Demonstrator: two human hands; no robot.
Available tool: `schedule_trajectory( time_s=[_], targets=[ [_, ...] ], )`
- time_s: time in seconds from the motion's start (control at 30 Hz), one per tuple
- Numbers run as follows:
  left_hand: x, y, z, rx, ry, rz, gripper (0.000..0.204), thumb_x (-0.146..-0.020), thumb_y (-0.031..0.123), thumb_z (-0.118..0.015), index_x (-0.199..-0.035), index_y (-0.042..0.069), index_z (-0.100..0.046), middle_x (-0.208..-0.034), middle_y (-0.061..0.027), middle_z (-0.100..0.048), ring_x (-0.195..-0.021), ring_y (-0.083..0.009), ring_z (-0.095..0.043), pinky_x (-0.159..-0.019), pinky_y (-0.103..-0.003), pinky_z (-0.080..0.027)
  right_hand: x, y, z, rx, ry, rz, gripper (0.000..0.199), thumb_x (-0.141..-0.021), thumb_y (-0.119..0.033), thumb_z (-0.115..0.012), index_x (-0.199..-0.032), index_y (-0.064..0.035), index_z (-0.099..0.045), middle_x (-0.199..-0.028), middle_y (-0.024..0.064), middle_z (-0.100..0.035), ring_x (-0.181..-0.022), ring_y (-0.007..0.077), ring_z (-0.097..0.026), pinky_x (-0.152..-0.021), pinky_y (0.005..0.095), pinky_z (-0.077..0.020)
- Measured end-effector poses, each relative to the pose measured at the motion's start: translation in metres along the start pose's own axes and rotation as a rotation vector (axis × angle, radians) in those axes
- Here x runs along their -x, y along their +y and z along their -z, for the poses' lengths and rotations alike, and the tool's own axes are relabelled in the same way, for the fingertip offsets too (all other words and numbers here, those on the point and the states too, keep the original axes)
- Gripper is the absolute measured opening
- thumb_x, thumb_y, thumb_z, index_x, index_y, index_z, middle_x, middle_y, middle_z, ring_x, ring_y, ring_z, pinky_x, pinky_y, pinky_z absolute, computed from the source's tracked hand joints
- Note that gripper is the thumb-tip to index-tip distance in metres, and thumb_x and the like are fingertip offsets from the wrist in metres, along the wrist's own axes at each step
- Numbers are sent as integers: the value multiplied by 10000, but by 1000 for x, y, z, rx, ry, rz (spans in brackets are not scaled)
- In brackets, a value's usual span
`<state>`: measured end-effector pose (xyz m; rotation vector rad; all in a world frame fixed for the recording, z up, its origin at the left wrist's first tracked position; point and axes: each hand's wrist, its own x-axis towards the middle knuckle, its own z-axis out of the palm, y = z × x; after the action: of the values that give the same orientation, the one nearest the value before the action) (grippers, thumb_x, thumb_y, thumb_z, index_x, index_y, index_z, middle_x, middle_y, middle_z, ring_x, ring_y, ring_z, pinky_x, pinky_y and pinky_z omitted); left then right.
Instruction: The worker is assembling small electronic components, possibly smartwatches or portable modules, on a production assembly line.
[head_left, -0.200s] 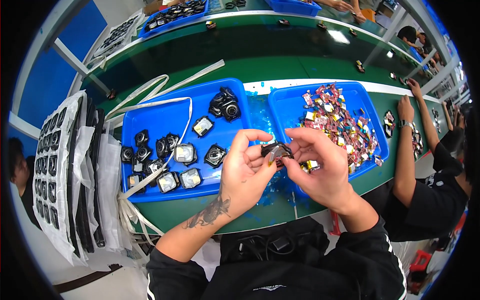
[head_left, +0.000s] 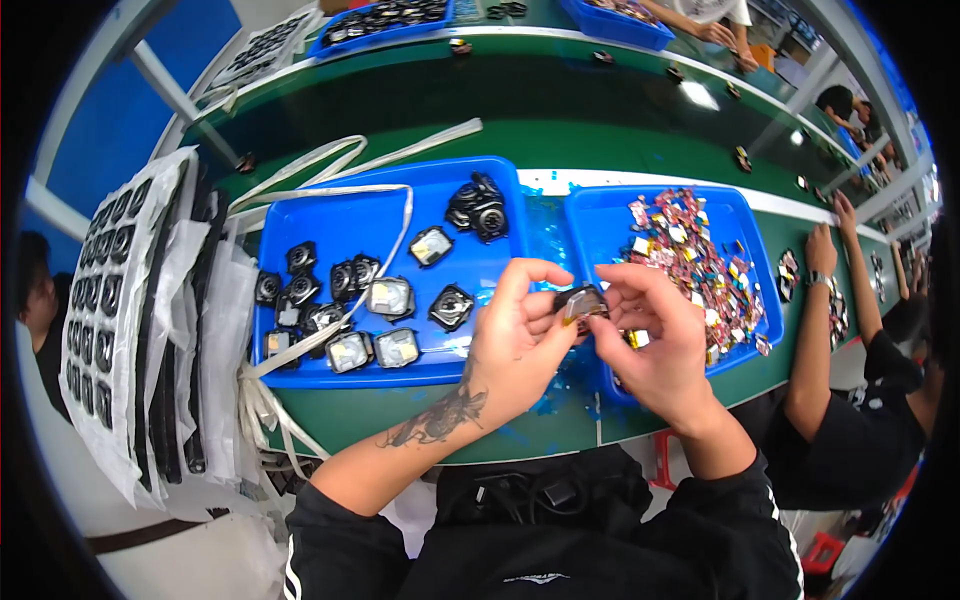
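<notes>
Between both hands, above the gap separating two blue trays, is a small black watch case (head_left: 581,301) with a reddish-brown and yellowish part at its lower side. My left hand (head_left: 522,335) grips the case from the left, its thumb along the near edge. From the right, my right hand (head_left: 655,335) pinches it with thumb and fingers, which partly hide it. The left tray (head_left: 440,368) holds several black watch cases, some with a pale, clear-covered face such as this one (head_left: 390,297). In the right tray (head_left: 590,215) lies a heap of small red circuit boards with white and yellow parts (head_left: 690,255).
White straps (head_left: 408,215) drape over the left tray. Stacked sheets of watch cases (head_left: 105,290) stand at the left. Beyond the trays runs a green conveyor (head_left: 560,100) carrying scattered small parts. A co-worker's arm (head_left: 812,340) reaches in at the right. Blue scraps (head_left: 548,235) litter the gap.
The whole view has shifted, so the trays sit further right in the picture. Both hands stay together on the watch case, which looks slightly turned.
</notes>
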<state>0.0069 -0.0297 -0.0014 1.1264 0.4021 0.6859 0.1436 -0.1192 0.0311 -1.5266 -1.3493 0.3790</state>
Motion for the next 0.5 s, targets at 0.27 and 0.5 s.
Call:
schedule_trajectory(
  time_s=[0.27,0.5],
  targets=[
    [-29,38,44,-1280,337,-636,162,-886,76,-604,-1035,30,-646,-1018,-118,-664,-932,-270,-624,-793,-372,-495,-126,56,35,127,-136,-165,322,-817,-6,-616,-1131,30,-554,-790,69,-681,-718,106,-643,-660,240,-510],
    [-29,14,89,-1948,394,-354,248,-821,233,-690,-966,37,-644,-940,-141,-620,-942,-300,-544,-772,-418,-403,-196,167,24,373,-92,-357,448,-679,-124,-825,-1062,-9,-623,-843,157,-685,-764,252,-677,-678,363,-539]
  ],
)
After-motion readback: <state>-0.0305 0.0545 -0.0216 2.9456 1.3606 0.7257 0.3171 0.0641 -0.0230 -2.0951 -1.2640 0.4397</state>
